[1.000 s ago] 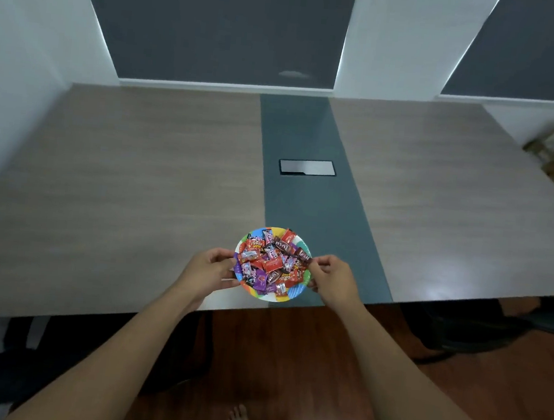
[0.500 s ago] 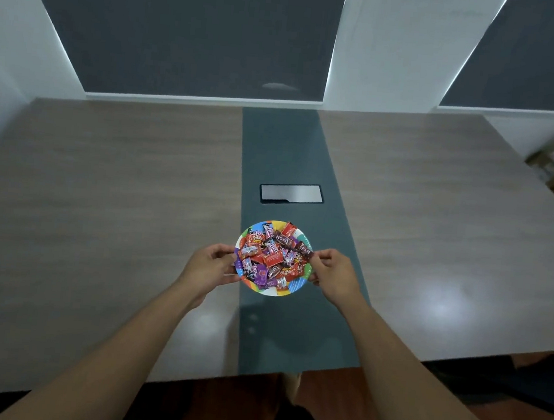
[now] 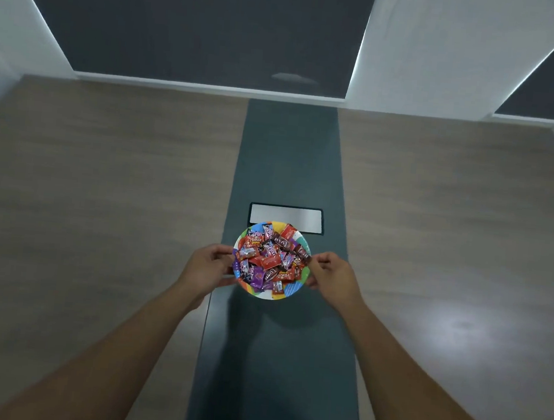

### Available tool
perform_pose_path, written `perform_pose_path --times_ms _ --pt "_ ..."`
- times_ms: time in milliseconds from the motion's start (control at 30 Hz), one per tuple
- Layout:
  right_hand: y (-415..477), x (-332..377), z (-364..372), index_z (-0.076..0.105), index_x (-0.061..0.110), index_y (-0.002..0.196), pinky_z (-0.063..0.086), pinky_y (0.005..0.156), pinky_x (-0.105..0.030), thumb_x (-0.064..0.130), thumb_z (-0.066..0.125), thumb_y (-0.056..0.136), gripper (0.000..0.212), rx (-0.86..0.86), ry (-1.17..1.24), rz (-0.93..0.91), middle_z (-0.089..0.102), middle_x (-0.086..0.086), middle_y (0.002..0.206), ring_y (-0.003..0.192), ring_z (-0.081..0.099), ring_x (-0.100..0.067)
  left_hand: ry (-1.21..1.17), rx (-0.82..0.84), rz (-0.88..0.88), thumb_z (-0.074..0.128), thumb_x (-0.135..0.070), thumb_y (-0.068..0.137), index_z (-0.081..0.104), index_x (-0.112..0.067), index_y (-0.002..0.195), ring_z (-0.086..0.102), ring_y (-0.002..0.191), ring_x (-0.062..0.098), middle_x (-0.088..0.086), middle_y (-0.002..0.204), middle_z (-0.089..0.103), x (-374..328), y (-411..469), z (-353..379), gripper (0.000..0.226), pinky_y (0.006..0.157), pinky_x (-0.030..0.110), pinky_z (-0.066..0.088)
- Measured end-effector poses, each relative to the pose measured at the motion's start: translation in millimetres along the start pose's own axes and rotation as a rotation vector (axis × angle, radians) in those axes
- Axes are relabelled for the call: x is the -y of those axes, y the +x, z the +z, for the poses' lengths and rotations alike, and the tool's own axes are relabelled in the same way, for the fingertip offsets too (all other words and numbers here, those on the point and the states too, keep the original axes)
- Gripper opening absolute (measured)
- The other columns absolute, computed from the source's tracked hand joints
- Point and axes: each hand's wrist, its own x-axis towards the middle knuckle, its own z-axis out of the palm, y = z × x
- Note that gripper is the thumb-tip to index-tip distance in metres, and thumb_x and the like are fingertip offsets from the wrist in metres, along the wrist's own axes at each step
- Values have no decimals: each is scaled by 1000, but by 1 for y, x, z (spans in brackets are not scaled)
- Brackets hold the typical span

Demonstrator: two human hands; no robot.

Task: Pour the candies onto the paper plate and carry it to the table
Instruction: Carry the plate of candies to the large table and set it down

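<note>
A round paper plate (image 3: pixel 289 292) with a multicoloured rim is heaped with wrapped candies (image 3: pixel 270 260) in red, purple and brown. My left hand (image 3: pixel 207 265) pinches its left rim and my right hand (image 3: pixel 332 276) pinches its right rim. The plate is over the dark grey centre strip (image 3: pixel 274 362) of the large wooden table (image 3: pixel 99 209), with its shadow on the strip just below it. I cannot tell whether the plate touches the tabletop.
A silver rectangular cover panel (image 3: pixel 302 217) is set into the centre strip just beyond the plate. Behind the table are white walls and dark window blinds (image 3: pixel 202 23).
The view has moved forward over the table; the floor and table edge have left the frame. The plate, held in both hands, now sits further in, close to the silver panel.
</note>
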Motion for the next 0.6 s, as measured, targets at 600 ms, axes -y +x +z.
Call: perform_pose_path --times_ms 600 --pt "229 -52 7 69 11 113 66 64 -28 30 66 106 20 65 -46 103 81 -10 90 69 78 -17 9 -85 -87 58 -11 107 72 -9 110 76 97 24 15 111 76 -2 219 72 14 79 37 67"
